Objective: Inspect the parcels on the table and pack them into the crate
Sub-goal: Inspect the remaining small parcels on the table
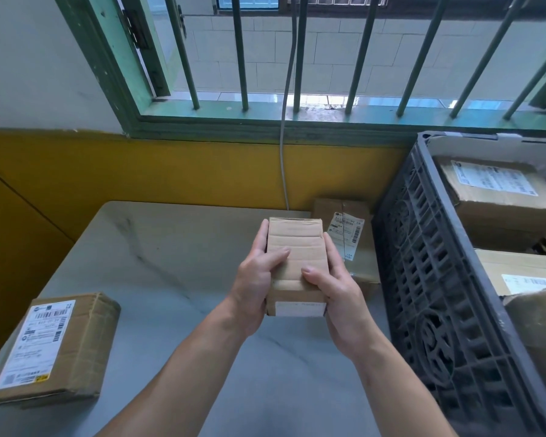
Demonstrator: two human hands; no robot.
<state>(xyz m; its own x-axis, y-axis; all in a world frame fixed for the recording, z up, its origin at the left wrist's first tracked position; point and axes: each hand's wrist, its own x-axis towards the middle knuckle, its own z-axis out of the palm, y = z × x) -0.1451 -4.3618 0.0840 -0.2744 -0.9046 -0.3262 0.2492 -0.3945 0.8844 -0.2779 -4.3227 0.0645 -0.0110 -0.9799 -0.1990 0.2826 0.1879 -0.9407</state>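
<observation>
Well to the left of the small parcel, near the table's front-left corner, a flat labelled parcel (51, 348) lies on the pale marbled table (171, 247), its big white shipping label facing up. Touching the small parcel on its left side is the left hand (256, 279): the fingers wrap round that side and the thumb lies flat across the top face. The small parcel (297, 263) is a plain brown cardboard box held up over the middle of the table, its long axis pointing away from the person and a white strip showing on its near end. Straight behind it a grey cable (283, 165) runs down the yellow wall (139, 171) from a green barred window (265, 58). On the small parcel's right side the right hand (341, 298) clasps it in the same way, palm against the right edge and near corner, thumb pressed on the top face close to the other thumb but apart from it. Just behind and right of the small parcel a second box (347, 228) rests on the table, a white barcode label draped over its top. Further right of the small parcel stands a dark grey lattice-walled crate (423, 279), just beside the second box. Inside it lie a far labelled box (498, 197) and a near labelled box (524, 279).
</observation>
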